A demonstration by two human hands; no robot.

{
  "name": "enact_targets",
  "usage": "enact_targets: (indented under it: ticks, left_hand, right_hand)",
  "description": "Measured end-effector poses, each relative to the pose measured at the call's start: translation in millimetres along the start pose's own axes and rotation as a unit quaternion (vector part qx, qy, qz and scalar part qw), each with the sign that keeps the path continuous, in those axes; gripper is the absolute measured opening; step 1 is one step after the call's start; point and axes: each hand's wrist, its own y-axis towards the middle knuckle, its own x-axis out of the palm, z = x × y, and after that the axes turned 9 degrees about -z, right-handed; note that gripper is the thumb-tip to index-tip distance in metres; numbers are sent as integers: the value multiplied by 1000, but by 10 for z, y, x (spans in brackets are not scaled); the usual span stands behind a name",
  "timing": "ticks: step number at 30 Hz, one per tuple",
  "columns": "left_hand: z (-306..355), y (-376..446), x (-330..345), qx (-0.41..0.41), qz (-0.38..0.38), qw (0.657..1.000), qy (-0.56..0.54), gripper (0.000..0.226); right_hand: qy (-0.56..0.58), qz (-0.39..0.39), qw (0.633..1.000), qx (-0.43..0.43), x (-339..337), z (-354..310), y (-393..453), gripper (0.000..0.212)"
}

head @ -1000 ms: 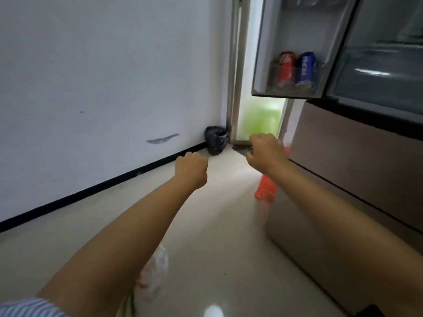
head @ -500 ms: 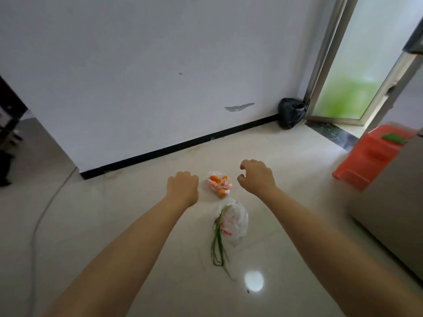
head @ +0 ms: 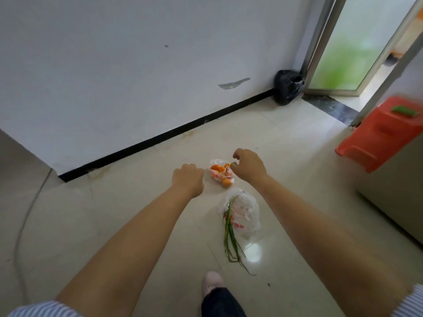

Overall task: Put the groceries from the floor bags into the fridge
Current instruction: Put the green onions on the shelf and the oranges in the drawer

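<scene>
Groceries sit on the pale tiled floor (head: 114, 225) in two clear plastic bags: the bag of oranges (head: 221, 173) lies farther out, and the bag with green onions (head: 242, 213) lies just nearer, its long green stalks (head: 231, 241) trailing out toward the person's shoe (head: 211, 282). Both arms are stretched forward over them. Left hand (head: 188, 179) hangs beside the oranges with fingers curled under into a loose fist, holding nothing. Right hand (head: 248, 165) hovers just above and beside the orange bag, fingers bent, thumb and forefinger apart (whether it touches the plastic, I cannot tell). Over by the white wall's black skirting, a black bag (head: 288, 86) slumps in the corner by the glass door (head: 343, 49). An orange plastic stool (head: 377, 136) stands at right against the fridge's (head: 396, 195) lower panel.
</scene>
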Motion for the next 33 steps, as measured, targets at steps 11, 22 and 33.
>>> enact_targets:
  ticks: [11, 22, 33]
  left_hand:
    - [-954, 1829, -573, 82, -24, 996, 22, 36]
    - [-1397, 3947, -774, 237, -104, 958, 122, 35]
    - [-1187, 5088, -88, 234, -218, 924, 209, 32]
  right_hand:
    - [42, -4, 993, 111, -49, -237, 1691, 37]
    - [180, -14, 909, 375, 552, -156, 2837, 35]
    - [250, -111, 805, 526, 1556, 473, 3054, 15]
